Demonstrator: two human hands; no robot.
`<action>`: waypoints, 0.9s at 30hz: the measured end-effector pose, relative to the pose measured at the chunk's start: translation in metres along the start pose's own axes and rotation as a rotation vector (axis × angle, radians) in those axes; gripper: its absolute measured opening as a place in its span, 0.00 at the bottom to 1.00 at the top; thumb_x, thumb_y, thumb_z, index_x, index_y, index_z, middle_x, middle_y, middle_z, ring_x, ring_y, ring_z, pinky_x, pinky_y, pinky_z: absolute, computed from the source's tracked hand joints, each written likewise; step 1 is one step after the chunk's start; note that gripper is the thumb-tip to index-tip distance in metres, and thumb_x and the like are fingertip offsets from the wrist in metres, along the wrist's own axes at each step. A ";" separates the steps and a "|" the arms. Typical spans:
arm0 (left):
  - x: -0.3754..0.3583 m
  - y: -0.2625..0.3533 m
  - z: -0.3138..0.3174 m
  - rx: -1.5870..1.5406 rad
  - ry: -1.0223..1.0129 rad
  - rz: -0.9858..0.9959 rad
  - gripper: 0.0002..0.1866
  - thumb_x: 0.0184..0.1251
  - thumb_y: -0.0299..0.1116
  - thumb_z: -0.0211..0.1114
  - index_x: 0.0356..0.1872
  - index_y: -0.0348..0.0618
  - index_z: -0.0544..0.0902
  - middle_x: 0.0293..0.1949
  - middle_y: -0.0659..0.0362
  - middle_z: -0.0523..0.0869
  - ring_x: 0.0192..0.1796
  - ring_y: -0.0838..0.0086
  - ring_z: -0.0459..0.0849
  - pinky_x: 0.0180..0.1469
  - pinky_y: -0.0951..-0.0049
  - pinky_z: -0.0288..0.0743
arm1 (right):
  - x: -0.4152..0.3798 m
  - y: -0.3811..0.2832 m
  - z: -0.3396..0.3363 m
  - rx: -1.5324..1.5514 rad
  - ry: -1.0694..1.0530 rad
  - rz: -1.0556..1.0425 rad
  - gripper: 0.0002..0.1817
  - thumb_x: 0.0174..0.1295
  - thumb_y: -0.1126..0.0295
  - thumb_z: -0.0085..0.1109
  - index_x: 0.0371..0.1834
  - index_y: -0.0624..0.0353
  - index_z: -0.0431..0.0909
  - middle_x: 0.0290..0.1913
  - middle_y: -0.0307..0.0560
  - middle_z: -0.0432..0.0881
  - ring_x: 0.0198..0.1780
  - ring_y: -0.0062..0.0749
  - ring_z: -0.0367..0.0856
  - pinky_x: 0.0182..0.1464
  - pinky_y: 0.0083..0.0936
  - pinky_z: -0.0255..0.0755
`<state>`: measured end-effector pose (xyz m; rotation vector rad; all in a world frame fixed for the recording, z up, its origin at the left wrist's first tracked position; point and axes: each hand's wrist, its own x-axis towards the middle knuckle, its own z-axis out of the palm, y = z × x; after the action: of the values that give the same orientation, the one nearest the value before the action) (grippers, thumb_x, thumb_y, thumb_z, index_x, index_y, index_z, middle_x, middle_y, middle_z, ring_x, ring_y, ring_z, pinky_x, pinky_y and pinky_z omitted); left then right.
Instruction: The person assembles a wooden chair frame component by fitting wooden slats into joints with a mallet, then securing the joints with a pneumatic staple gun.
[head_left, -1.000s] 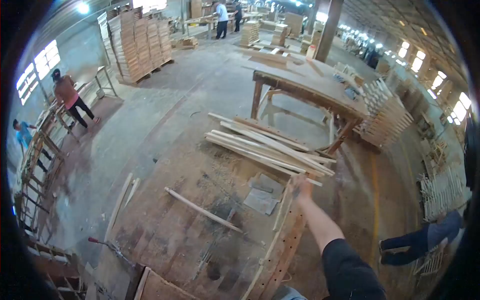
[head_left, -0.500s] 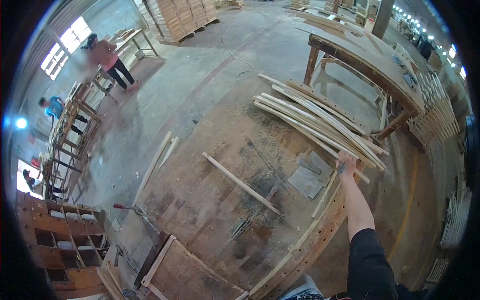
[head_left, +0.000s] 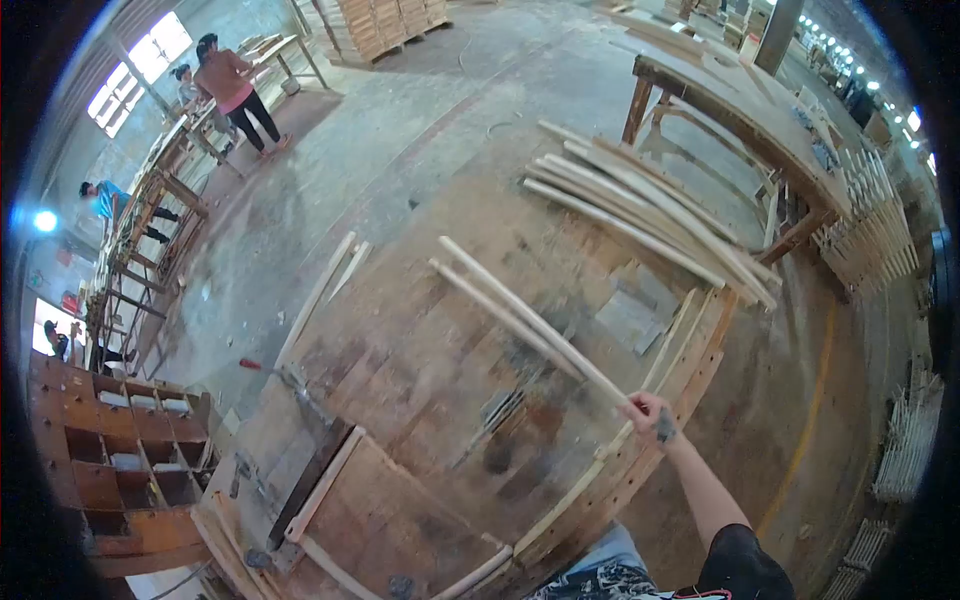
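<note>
My right hand [head_left: 652,418] is closed around the near end of a long wooden strip [head_left: 530,315], which slants away to the upper left over the worktable [head_left: 400,370]. Just beside it, another strip [head_left: 480,300] lies on the tabletop. A bundle of pale strips [head_left: 640,215] rests at the table's far right corner. Grey paper sheets [head_left: 630,318] lie between that bundle and my hand. My left hand is out of view.
A wooden frame with a dark bar [head_left: 312,490] sits at the table's near left. Left of it stands a compartment shelf [head_left: 125,450]. Another table [head_left: 740,110] is at the back right. People [head_left: 235,85] are at benches at the far left.
My right hand has moved left and nearer, away from the bundle, and now holds a strip out over the table beside the lying one. The view has shifted slightly.
</note>
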<state>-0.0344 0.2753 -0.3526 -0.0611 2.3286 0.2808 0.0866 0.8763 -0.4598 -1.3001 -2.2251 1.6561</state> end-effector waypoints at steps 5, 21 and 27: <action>0.000 -0.048 0.011 0.083 0.049 -0.001 0.30 0.63 0.54 0.70 0.53 0.36 0.85 0.48 0.39 0.87 0.54 0.44 0.85 0.54 0.50 0.78 | -0.087 -0.056 0.156 0.311 -0.125 -0.021 0.15 0.68 0.67 0.66 0.56 0.57 0.83 0.37 0.40 0.84 0.37 0.19 0.78 0.42 0.23 0.74; 0.015 -0.063 -0.009 0.169 -0.044 0.172 0.22 0.59 0.44 0.75 0.44 0.32 0.88 0.37 0.41 0.91 0.44 0.48 0.90 0.47 0.55 0.81 | -0.133 -0.043 0.437 -0.177 0.424 -0.275 0.09 0.65 0.66 0.63 0.47 0.47 0.84 0.37 0.46 0.78 0.43 0.46 0.81 0.42 0.43 0.75; 0.031 -0.061 -0.016 0.175 -0.115 0.167 0.22 0.59 0.43 0.76 0.44 0.31 0.87 0.36 0.43 0.91 0.41 0.54 0.92 0.45 0.58 0.81 | -0.144 -0.045 0.435 -0.152 0.534 -0.262 0.12 0.61 0.71 0.67 0.48 0.48 0.84 0.37 0.44 0.75 0.44 0.45 0.78 0.43 0.40 0.72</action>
<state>-0.0596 0.2140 -0.3746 0.2308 2.2367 0.1575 -0.0716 0.4522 -0.5450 -1.2309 -2.0971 0.9290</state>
